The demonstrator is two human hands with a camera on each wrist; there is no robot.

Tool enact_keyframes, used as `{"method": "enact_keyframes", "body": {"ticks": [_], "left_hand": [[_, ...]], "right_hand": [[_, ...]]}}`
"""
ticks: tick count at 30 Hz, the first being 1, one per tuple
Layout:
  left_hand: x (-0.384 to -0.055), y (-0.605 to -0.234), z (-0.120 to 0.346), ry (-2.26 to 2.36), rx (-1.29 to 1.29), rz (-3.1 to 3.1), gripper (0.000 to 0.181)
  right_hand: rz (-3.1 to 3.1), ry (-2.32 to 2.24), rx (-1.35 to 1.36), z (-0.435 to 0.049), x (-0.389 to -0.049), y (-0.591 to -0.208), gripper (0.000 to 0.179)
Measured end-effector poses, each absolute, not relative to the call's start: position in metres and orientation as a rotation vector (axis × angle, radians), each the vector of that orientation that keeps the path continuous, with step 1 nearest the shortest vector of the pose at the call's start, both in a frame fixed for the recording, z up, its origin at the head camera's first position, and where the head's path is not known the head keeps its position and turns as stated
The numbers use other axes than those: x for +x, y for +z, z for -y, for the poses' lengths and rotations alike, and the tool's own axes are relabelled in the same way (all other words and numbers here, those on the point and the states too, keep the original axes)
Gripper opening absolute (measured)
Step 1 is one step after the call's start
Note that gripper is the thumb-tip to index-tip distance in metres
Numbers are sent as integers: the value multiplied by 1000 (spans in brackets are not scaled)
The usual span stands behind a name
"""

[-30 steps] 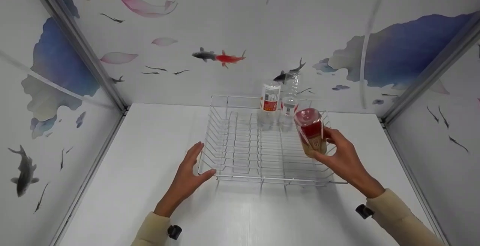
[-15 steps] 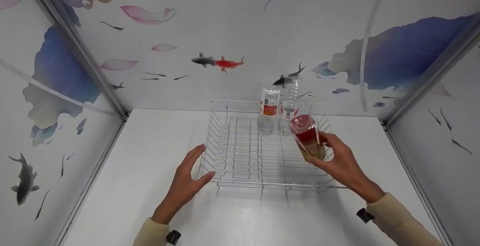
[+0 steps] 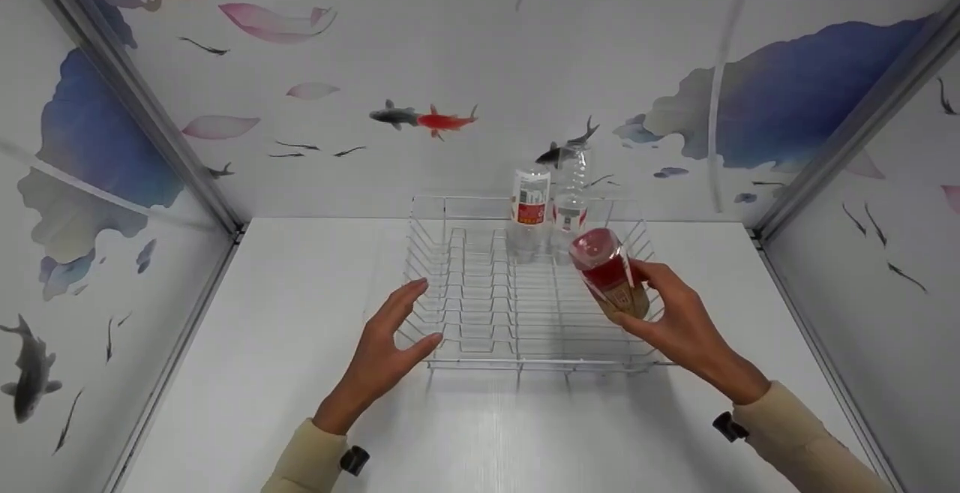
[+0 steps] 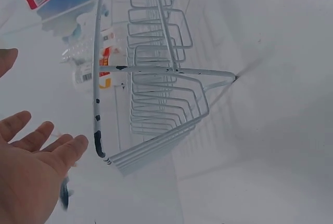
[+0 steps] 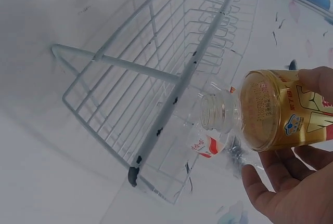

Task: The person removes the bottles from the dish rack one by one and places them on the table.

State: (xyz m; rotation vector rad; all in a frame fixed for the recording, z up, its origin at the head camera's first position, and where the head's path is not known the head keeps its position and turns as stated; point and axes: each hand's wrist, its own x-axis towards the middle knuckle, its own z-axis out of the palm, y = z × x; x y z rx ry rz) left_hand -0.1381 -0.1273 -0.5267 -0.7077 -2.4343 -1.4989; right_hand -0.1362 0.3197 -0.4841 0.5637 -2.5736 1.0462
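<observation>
My right hand (image 3: 690, 320) grips a clear plastic bottle (image 3: 611, 275) with a red and gold label over the right part of a white wire dish rack (image 3: 517, 365). The bottle is tilted with its base up and to the left in the head view; in the right wrist view its uncapped neck (image 5: 218, 112) points toward the rack. My left hand (image 3: 379, 350) holds nothing, its thumb and fingers spread at the rack's left side. Two clear bottles stand at the back of the rack, one with a red and white label (image 3: 531, 211) and a ridged one (image 3: 570, 211).
The rack stands on a white table (image 3: 307, 290) close to the back wall (image 3: 480, 50), which is printed with fish and petals. Side walls (image 3: 885, 268) rise left and right. Dark chipped spots (image 5: 133, 174) mark the rack's wire rim.
The right hand has tipped the held bottle further left and brought it slightly lower. The left hand has shifted a little right over the rack's edge. The head view has shifted slightly.
</observation>
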Motion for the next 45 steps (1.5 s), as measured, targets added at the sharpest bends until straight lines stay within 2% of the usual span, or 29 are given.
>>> {"method": "enact_keyframes", "body": {"ticks": [32,45], "left_hand": [[-133,-523,112,-1654,-810,2478,75],[-135,-514,114,-1572,-887,2486,77]], "right_hand": [[2638,956,711,-300,-122,-483,82],[2677,980,733,-288,-119,-475,84]]}}
